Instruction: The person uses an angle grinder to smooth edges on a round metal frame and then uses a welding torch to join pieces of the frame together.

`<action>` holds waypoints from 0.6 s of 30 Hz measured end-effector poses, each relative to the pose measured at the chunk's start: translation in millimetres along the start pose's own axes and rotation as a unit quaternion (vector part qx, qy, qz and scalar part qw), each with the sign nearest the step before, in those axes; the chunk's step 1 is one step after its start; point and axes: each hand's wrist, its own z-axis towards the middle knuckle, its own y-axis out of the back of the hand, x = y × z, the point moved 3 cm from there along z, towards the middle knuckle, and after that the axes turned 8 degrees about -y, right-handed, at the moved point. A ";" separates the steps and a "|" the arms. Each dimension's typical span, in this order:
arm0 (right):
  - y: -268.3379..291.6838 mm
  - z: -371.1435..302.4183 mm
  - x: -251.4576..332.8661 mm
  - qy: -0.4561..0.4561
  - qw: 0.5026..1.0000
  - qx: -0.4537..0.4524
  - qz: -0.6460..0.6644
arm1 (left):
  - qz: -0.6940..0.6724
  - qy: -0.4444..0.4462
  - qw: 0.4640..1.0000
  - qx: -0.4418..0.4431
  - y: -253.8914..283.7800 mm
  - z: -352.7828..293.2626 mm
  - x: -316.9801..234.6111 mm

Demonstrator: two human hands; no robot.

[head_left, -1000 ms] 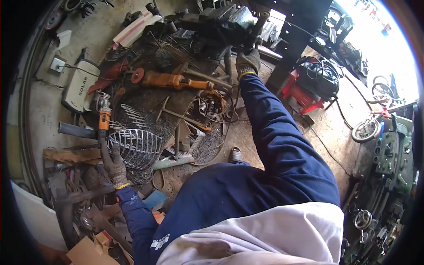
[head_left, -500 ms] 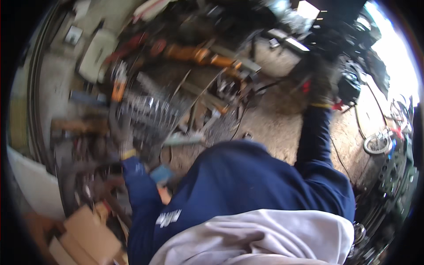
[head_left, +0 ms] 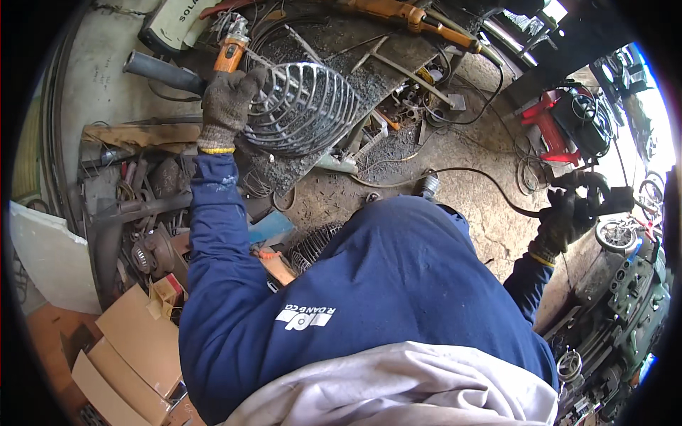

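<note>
My left hand (head_left: 231, 103), in a grey work glove, is closed at the left rim of a rounded cage of coiled metal rods (head_left: 312, 106). Its fingertips are partly hidden. An orange angle grinder (head_left: 231, 53) lies just beyond its knuckles, and a dark grey tube (head_left: 162, 72) is to its left. Out to the right, my gloved right hand (head_left: 563, 221) is closed round a black tool (head_left: 612, 201), whose exact kind I cannot make out. A dark cable (head_left: 490, 183) runs across the floor to this hand.
A red and black machine (head_left: 565, 124) stands beyond my right hand. Dark machinery (head_left: 618, 334) lines the right side. A cardboard box (head_left: 138, 334) and scrap metal lie at lower left. A long orange power tool (head_left: 412, 18) lies at the far side.
My right arm was stretched far forward and has come back nearer and to the right, the black tool now showing in that hand. The view has shifted, with the cage higher in it.
</note>
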 end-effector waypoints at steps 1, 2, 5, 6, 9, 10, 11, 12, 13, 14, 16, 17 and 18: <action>-4.8 -7.0 8.3 0.074 0.993 0.055 0.069 | 0.004 -0.048 0.998 -0.026 -2.1 3.9 -13.6; -4.5 -16.0 12.5 0.068 0.995 0.054 0.042 | -0.042 -0.030 0.998 -0.027 -1.3 0.8 -15.3; -6.1 -39.1 18.7 0.038 0.997 0.043 -0.043 | -0.173 0.040 0.983 -0.033 10.6 -18.1 -21.3; -4.8 -45.7 20.5 0.027 0.996 0.034 -0.072 | -0.214 0.060 0.975 -0.029 16.0 -20.5 -27.6; -4.9 -55.1 12.5 -0.081 0.989 0.118 -0.039 | -0.301 0.058 0.952 -0.023 35.1 -33.2 -15.1; -4.2 -58.8 10.2 -0.124 0.981 0.144 -0.029 | -0.312 0.096 0.945 -0.006 30.3 -37.5 -13.9; -5.5 -64.1 3.0 -0.122 0.985 0.122 -0.020 | -0.323 0.134 0.937 0.010 24.5 -41.2 -14.9; -4.9 -66.7 -3.1 -0.120 0.988 0.100 -0.010 | -0.334 0.172 0.926 0.027 18.3 -44.5 -15.1; -9.3 -68.0 -6.0 -0.147 0.965 0.211 0.058 | -0.257 0.185 0.948 0.031 22.1 -48.7 -9.2; -10.7 -65.8 -5.9 -0.122 0.971 0.202 0.046 | -0.253 0.182 0.949 0.053 15.0 -49.8 3.5; -16.3 -63.4 -7.0 -0.119 0.971 0.168 -0.119 | -0.258 0.175 0.944 0.107 -14.6 -47.1 35.8; -14.3 -57.2 -14.6 -0.109 0.959 0.212 -0.153 | -0.196 0.096 0.970 0.111 -19.2 -47.4 43.0; -9.0 -48.9 -23.0 -0.095 0.944 0.252 -0.193 | -0.180 0.117 0.970 0.117 -29.1 -42.4 40.9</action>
